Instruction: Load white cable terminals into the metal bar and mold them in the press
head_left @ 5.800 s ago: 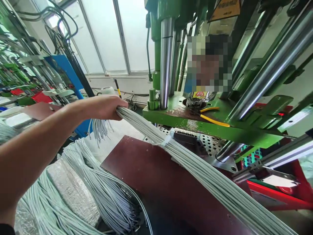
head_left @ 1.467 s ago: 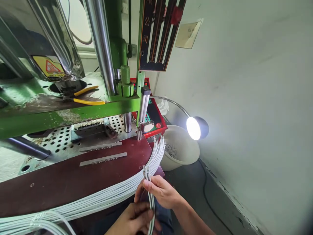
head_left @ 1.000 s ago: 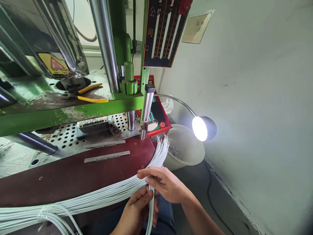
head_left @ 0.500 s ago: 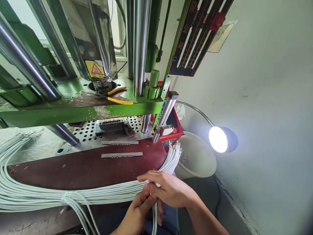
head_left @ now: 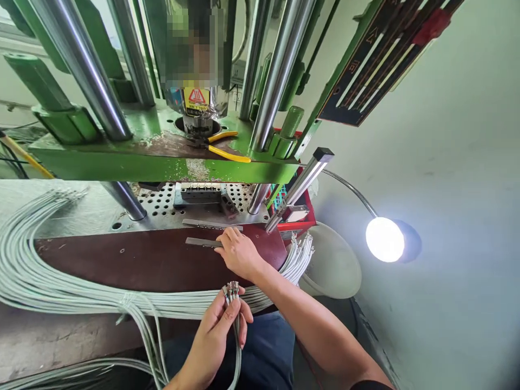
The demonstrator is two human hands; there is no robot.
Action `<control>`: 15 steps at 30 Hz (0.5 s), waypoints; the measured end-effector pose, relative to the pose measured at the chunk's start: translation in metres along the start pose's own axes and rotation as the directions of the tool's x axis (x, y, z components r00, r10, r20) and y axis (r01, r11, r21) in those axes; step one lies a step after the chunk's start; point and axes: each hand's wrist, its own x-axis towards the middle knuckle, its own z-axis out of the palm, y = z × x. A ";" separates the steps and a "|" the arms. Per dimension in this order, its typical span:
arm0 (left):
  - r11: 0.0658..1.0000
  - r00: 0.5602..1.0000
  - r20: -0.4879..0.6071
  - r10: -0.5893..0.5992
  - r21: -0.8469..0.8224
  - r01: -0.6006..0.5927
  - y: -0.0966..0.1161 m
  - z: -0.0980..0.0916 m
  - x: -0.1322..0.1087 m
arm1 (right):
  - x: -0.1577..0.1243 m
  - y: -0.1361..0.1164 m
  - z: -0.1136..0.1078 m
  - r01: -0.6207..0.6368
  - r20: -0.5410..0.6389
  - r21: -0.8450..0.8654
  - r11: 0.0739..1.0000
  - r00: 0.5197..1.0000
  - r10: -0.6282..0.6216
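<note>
My left hand (head_left: 217,330) is closed around a small bunch of pale cables (head_left: 236,341), whose metal end connectors (head_left: 231,291) stick up above the thumb and fingers. Farther forward, my right hand (head_left: 236,250) reaches over the dark red board (head_left: 142,260). Its fingers are closed at the right end of the nearer slotted metal strip (head_left: 201,242), covering that end. A second metal strip (head_left: 203,223) lies just behind, close to the fingertips. Beneath the right forearm passes a thick bundle of pale cables (head_left: 174,304) curving along the board's front edge.
A green press (head_left: 154,167) with steel columns stands over the board. Yellow-handled pliers (head_left: 229,153) lie on its plate. Under it sits a metal fixture (head_left: 199,195) on a perforated plate. To the right are a lit lamp (head_left: 384,239), a white bin (head_left: 337,260) and a red tray (head_left: 298,225).
The right hand has left the left hand and moved forward to the metal strips. My left hand now holds the cables upright with their connectors showing. The view has shifted left.
</note>
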 end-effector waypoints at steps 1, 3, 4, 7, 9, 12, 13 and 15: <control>1.000 1.000 0.014 0.008 0.011 -0.008 0.000 0.001 0.001 | -0.006 0.001 -0.007 -0.022 -0.033 0.027 0.999 0.999 0.023; 0.998 0.999 0.050 0.018 0.058 -0.021 0.000 0.004 0.002 | -0.021 0.002 -0.026 -0.077 -0.128 0.170 0.982 0.987 0.099; 0.996 0.997 0.071 0.016 0.087 -0.022 0.001 0.006 0.003 | -0.031 0.003 -0.036 -0.099 -0.168 0.286 0.953 0.974 0.151; 0.993 0.994 0.109 -0.031 0.116 0.018 -0.001 0.012 0.005 | -0.065 0.004 -0.062 -0.162 -0.109 0.638 0.753 0.949 0.297; 0.992 0.989 0.134 -0.070 0.116 0.055 -0.003 0.018 0.007 | -0.087 0.007 -0.072 -0.254 0.027 0.753 0.607 0.934 0.357; 0.988 0.980 0.170 -0.106 0.131 0.084 -0.008 0.030 0.011 | -0.115 0.012 -0.075 -0.372 0.176 0.791 0.486 0.898 0.403; 0.988 0.978 0.173 -0.113 0.127 0.092 -0.009 0.034 0.012 | -0.122 0.013 -0.075 -0.391 0.200 0.800 0.456 0.889 0.411; 0.988 0.976 0.180 -0.125 0.117 0.105 -0.011 0.041 0.015 | -0.132 0.016 -0.074 -0.406 0.228 0.825 0.392 0.876 0.426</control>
